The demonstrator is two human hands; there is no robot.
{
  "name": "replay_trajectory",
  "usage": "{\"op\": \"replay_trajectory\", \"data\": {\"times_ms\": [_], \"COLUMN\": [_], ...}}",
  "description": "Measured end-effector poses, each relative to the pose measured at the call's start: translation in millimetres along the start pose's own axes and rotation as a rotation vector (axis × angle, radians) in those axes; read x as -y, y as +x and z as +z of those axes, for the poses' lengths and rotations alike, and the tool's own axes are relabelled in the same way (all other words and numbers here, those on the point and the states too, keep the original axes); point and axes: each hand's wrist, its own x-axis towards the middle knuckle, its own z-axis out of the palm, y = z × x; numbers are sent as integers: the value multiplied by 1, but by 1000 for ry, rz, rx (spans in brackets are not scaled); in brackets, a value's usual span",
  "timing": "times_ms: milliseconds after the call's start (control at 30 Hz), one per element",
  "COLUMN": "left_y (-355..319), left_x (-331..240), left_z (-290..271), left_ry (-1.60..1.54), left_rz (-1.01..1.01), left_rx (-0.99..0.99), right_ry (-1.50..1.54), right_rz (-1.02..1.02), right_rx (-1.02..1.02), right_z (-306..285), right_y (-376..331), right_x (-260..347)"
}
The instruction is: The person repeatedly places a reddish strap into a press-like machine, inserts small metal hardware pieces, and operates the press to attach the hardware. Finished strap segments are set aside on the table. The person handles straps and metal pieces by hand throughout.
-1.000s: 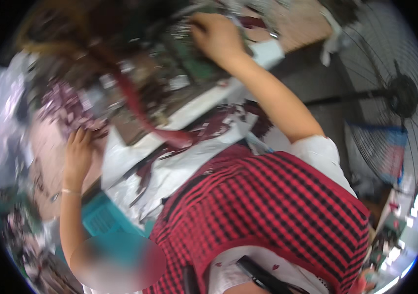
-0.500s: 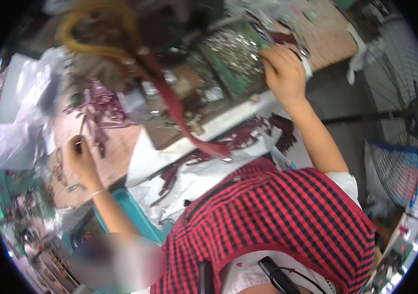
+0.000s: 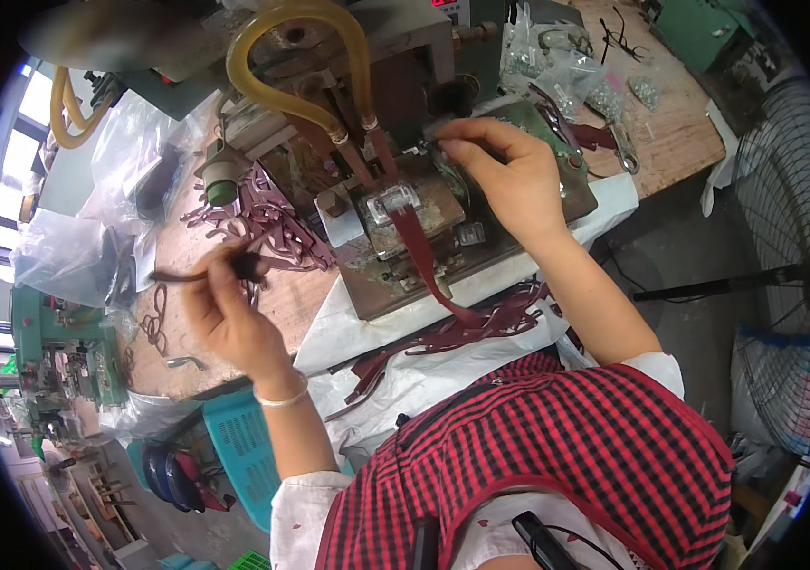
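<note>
Clear plastic bags of small metal parts are lying at the upper right on the wooden bench. Near centre, the right hand is pinching a small dark piece at the green metal press, where a maroon strap is hanging down. Left of centre, the left hand is gripping another maroon strip beside a loose pile of straps

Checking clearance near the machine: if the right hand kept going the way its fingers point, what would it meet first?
The right hand points left toward the press head. It would probably meet the metal block with the yellow hose first; depth is unclear.
</note>
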Motion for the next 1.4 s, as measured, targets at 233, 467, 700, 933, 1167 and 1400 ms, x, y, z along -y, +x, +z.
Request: {"op": "replay_trajectory", "data": {"times_ms": [233,467,700,933,1167,1400], "left_y": [-6,24,43,-11,-24,-21], "left_x": [-48,-63,-47,-52,-31,-21], "left_z": [38,43,49,53,74,72], "left_ry": [-10,-108,-201,177,334,242], "left_rz": [233,140,123,525,872,929], "left_rx": [241,99,113,519,565,471], "right_ry": [18,342,260,-844,-975,-784], "right_rz": [-30,84,131,-323,-324,-170], "right_rx": [93,50,68,7,-210,-229], "right_z": [8,44,47,-31,-76,-90], "right_y": [-14,-18,-25,-11,-1,-2], "right_x": [21,14,38,-16,-81,-103]}}
